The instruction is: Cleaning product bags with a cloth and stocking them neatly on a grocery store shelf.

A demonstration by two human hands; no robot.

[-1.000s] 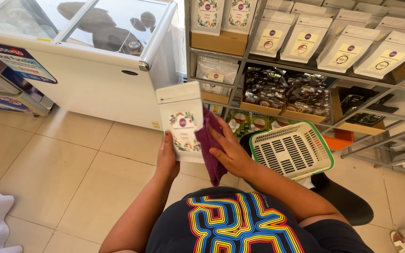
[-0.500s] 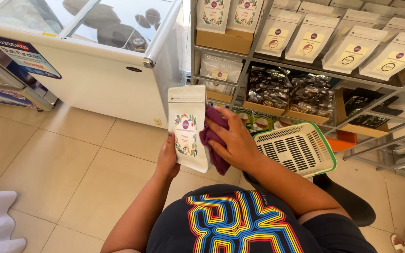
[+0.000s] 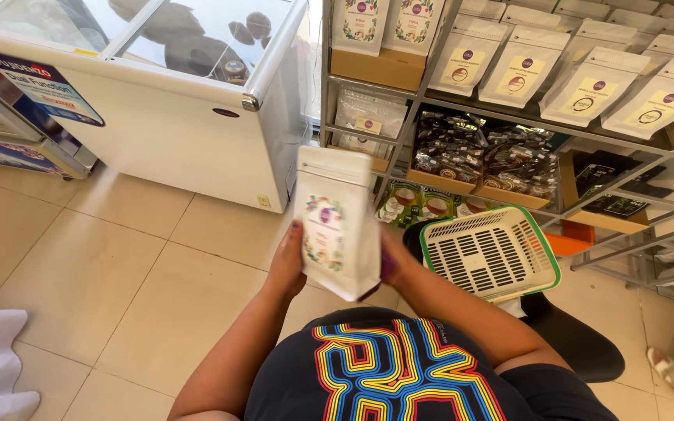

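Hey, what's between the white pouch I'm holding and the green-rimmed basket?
In the head view, your right hand, behind the white pouch with a purple cloth, lies between it and the green-rimmed basket.

A small shop: shelves [image 3: 509,117] of packaged goods (pouches mostly), chest freezer [image 3: 157,109].

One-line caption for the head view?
Both hands, left and right, hold a white pouch before stocked shelves.

White pouch [image 3: 335,222] in both hands
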